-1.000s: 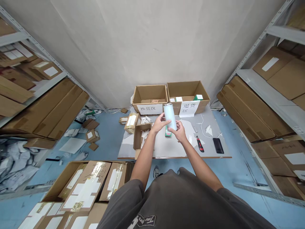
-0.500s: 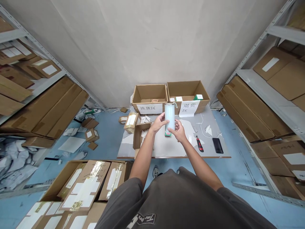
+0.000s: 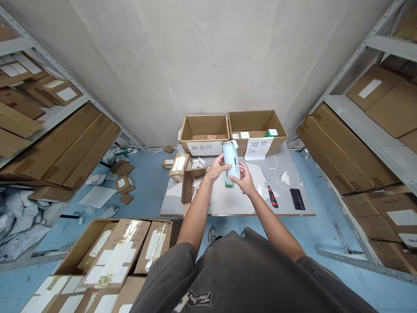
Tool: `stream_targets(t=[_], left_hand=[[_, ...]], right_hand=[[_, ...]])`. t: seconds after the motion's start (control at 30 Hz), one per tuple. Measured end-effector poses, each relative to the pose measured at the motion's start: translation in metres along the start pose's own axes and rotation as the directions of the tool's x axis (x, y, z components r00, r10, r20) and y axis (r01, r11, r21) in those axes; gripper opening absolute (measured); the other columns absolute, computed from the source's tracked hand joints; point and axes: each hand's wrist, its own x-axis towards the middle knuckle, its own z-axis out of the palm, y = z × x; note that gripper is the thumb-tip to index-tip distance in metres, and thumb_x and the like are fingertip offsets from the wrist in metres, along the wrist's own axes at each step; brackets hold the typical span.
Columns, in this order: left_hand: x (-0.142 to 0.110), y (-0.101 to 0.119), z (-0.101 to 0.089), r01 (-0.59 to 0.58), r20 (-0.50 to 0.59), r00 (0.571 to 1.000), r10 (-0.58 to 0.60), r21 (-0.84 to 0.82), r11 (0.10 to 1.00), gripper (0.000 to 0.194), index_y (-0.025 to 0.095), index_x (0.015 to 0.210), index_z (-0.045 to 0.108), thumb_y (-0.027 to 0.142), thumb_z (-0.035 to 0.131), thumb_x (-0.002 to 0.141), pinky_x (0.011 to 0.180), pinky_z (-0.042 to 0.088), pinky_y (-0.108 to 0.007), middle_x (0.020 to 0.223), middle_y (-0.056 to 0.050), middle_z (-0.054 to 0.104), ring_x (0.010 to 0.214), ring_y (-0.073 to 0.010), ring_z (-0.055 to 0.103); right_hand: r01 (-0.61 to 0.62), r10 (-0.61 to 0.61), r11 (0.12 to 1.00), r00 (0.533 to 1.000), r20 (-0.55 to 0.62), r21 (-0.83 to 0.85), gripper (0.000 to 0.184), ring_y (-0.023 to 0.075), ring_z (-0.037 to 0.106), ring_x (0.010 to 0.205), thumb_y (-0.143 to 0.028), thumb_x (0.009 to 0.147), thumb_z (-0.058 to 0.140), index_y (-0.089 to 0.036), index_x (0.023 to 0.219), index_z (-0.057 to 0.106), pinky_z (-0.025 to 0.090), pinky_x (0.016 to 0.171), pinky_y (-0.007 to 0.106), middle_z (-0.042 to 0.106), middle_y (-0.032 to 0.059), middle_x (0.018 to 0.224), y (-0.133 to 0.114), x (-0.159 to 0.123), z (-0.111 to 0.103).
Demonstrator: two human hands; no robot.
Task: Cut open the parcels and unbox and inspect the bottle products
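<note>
A pale blue tumbler (image 3: 231, 157) with a metal rim and a strap at its top is held up over the table, tilted slightly to the left. Dark lettering shows on its side. My left hand (image 3: 216, 168) grips it from the left, thumb across the front. From the right, my right hand (image 3: 245, 178) is closed round its lower part. Behind and below the tumbler, a green item (image 3: 229, 183) partly shows on the table. An open carton (image 3: 187, 187) with white paper inside stands left of my left hand.
Two open cardboard boxes with paper signs, one left (image 3: 204, 148) and one right (image 3: 259, 148), stand at the table's back. A red-black utility knife (image 3: 273, 197) and a black phone (image 3: 297, 199) lie right. Taped cartons (image 3: 112, 254) stand at lower left; loaded shelves (image 3: 368, 117) flank both sides.
The tumbler has turned in my hands, so dark lettering now faces me. It has also gone from upright to a slight leftward tilt at the top.
</note>
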Motion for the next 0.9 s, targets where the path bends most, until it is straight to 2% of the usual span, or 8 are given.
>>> stream_targets(t=[0.1, 0.2, 0.4, 0.67, 0.8, 0.9], left_hand=[[0.000, 0.001, 0.002, 0.000, -0.006, 1.000, 0.000, 0.017, 1.000, 0.089, 0.020, 0.151, 0.057, 0.052, 0.093, 0.075, 0.106, 0.055, -0.044, 0.142, -0.015, 0.067, 0.128, -0.0329, 0.066], [0.000, 0.003, 0.002, 0.016, -0.036, 0.999, -0.015, 0.041, 0.999, 0.097, 0.025, 0.157, 0.050, 0.046, 0.094, 0.074, 0.103, 0.057, -0.042, 0.153, -0.015, 0.059, 0.126, -0.0303, 0.067], [0.000, 0.003, -0.003, 0.035, -0.029, 0.999, -0.034, 0.056, 0.998, 0.096, 0.024, 0.155, 0.053, 0.043, 0.095, 0.071, 0.102, 0.057, -0.040, 0.149, -0.015, 0.062, 0.123, -0.0292, 0.069], [0.000, 0.003, -0.003, 0.027, -0.001, 1.000, -0.027, 0.080, 0.996, 0.095, 0.024, 0.155, 0.053, 0.045, 0.095, 0.072, 0.104, 0.057, -0.042, 0.147, -0.015, 0.063, 0.122, -0.0294, 0.069], [0.001, -0.001, -0.006, 0.022, 0.012, 1.000, -0.023, 0.087, 0.996, 0.099, 0.024, 0.156, 0.052, 0.044, 0.096, 0.070, 0.107, 0.055, -0.044, 0.149, -0.015, 0.063, 0.125, -0.0309, 0.067], [0.001, -0.007, -0.006, 0.045, 0.032, 0.998, -0.048, 0.079, 0.996, 0.106, 0.025, 0.160, 0.048, 0.043, 0.097, 0.068, 0.109, 0.054, -0.045, 0.152, -0.016, 0.060, 0.128, -0.0324, 0.066]], right_hand=[[0.006, -0.008, 1.000, 0.998, -0.063, -0.020, 0.097, 0.0301, 0.073, 0.108, -0.058, 0.072, 0.091, -0.031, 0.154, 0.046, 0.064, 0.091, 0.046, 0.070, 0.0107, 0.129, 0.003, 0.001, 0.001], [-0.007, 0.001, 0.998, 0.995, -0.100, -0.060, 0.101, 0.0289, 0.073, 0.107, -0.057, 0.069, 0.093, -0.032, 0.154, 0.045, 0.064, 0.089, 0.044, 0.068, 0.0106, 0.132, 0.009, 0.001, 0.002], [-0.003, 0.003, 1.000, 1.000, -0.019, -0.023, 0.098, 0.0275, 0.074, 0.107, -0.056, 0.072, 0.091, -0.033, 0.155, 0.045, 0.063, 0.092, 0.044, 0.067, 0.0104, 0.132, 0.014, 0.002, -0.003], [-0.015, 0.014, 1.000, 1.000, -0.007, -0.014, 0.098, 0.0269, 0.075, 0.104, -0.057, 0.073, 0.091, -0.033, 0.156, 0.045, 0.064, 0.092, 0.045, 0.066, 0.0105, 0.133, 0.017, 0.000, -0.005], [-0.043, 0.043, 0.999, 0.999, 0.008, -0.010, 0.096, 0.0302, 0.072, 0.116, -0.059, 0.073, 0.091, -0.033, 0.155, 0.047, 0.063, 0.095, 0.048, 0.064, 0.0122, 0.140, 0.015, 0.007, -0.015], [-0.041, 0.040, 0.998, 0.999, -0.012, -0.041, 0.091, 0.0324, 0.067, 0.126, -0.064, 0.075, 0.088, -0.032, 0.153, 0.053, 0.062, 0.100, 0.050, 0.064, 0.0127, 0.143, 0.005, 0.023, -0.026]])
